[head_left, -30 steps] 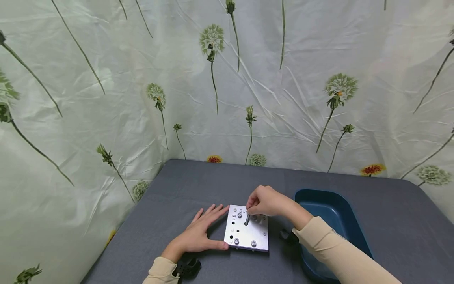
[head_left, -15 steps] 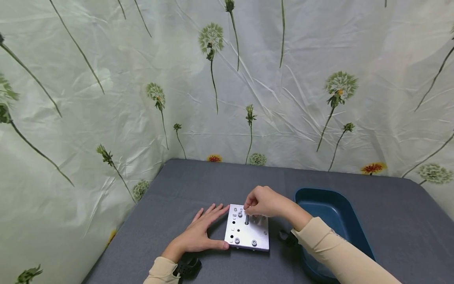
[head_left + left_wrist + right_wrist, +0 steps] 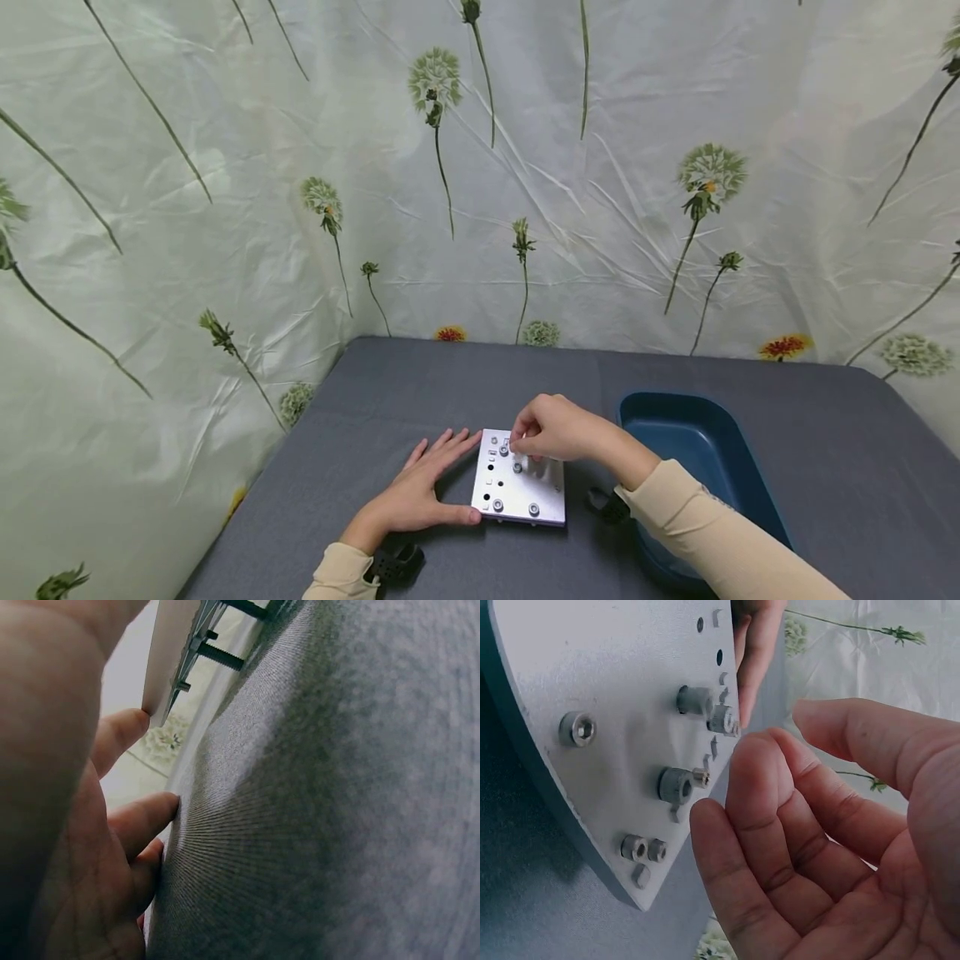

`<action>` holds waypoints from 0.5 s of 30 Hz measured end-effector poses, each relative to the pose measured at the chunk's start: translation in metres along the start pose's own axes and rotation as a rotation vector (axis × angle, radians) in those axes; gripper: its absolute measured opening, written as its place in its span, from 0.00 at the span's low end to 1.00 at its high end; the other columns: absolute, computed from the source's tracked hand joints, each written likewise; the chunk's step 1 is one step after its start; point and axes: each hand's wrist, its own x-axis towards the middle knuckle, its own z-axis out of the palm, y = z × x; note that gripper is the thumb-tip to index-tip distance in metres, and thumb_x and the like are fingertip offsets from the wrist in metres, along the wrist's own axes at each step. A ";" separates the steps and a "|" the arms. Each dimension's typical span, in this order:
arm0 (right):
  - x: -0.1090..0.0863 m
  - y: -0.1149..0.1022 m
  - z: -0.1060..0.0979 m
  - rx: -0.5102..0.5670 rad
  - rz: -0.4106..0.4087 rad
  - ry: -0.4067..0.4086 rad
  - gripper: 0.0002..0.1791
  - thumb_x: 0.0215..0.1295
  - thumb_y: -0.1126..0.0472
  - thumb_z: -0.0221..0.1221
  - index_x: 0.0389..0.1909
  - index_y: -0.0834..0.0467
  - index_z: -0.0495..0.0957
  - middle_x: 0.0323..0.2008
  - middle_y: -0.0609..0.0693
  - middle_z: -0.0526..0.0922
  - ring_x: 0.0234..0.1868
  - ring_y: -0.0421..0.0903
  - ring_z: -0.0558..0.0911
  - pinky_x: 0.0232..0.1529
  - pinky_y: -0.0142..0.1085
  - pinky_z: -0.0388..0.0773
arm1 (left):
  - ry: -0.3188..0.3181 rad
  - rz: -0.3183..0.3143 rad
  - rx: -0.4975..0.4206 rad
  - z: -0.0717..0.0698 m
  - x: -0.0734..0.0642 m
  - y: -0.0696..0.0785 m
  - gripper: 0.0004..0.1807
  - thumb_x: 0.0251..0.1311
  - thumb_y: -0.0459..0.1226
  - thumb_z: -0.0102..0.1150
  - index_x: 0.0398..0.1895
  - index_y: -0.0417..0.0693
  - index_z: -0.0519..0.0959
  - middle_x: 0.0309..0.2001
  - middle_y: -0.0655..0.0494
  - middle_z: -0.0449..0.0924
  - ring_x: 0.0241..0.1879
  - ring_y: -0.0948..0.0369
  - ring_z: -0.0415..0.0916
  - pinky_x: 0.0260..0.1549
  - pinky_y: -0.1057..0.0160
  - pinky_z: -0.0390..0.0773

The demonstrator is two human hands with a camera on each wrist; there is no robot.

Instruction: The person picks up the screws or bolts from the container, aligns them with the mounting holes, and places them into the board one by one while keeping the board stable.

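A silver metal plate (image 3: 536,496) with holes and several socket head screws lies on the table. Its near-middle hole now holds an upright screw (image 3: 517,467), head showing. My left hand (image 3: 427,492) spreads flat beside the plate; its thumb and a fingertip touch the left edge. In the left wrist view, threaded shanks (image 3: 221,656) stick out beneath the plate. Just above the plate's far part hovers my right hand (image 3: 558,429), fingers loosely bent. In the right wrist view its thumb (image 3: 832,724) stands apart from the fingers, and nothing is between them.
A dark blue tray (image 3: 750,467) stands right of the plate, partly under the right forearm. Grey cloth (image 3: 442,375) covers the table. A flowered curtain (image 3: 600,208) hangs behind it. A black wrist strap (image 3: 397,565) sits below the left hand.
The screw my right hand was pinching over the hole has dropped down into it. The right hand has let go and shifted slightly left. The left hand has stayed at the plate.
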 end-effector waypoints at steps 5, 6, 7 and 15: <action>-0.019 -0.006 -0.009 -0.011 -0.031 0.039 0.05 0.73 0.58 0.68 0.40 0.55 0.90 0.26 0.47 0.86 0.24 0.36 0.76 0.27 0.29 0.72 | -0.032 0.036 -0.010 -0.011 0.002 0.000 0.59 0.55 0.58 0.81 0.87 0.67 0.57 0.86 0.45 0.55 0.88 0.38 0.41 0.78 0.21 0.34; -0.025 -0.007 -0.012 -0.022 -0.041 0.053 0.05 0.73 0.57 0.68 0.41 0.55 0.89 0.26 0.45 0.85 0.25 0.36 0.76 0.28 0.29 0.72 | -0.041 0.033 -0.007 -0.015 0.001 0.001 0.59 0.55 0.59 0.80 0.87 0.66 0.57 0.86 0.45 0.55 0.87 0.38 0.42 0.78 0.21 0.35; -0.031 -0.007 -0.016 -0.033 -0.050 0.073 0.06 0.73 0.57 0.68 0.44 0.55 0.89 0.27 0.44 0.85 0.26 0.36 0.76 0.29 0.30 0.74 | -0.051 0.027 -0.002 -0.019 0.001 0.003 0.59 0.55 0.59 0.80 0.87 0.65 0.57 0.86 0.45 0.55 0.87 0.38 0.42 0.78 0.21 0.36; -0.111 0.015 -0.039 -0.171 -0.007 0.329 0.37 0.74 0.44 0.68 0.78 0.49 0.69 0.68 0.58 0.78 0.58 0.53 0.86 0.50 0.51 0.86 | 0.192 -0.069 0.295 -0.061 -0.014 0.041 0.55 0.57 0.61 0.78 0.86 0.64 0.62 0.85 0.41 0.57 0.85 0.31 0.43 0.69 0.10 0.39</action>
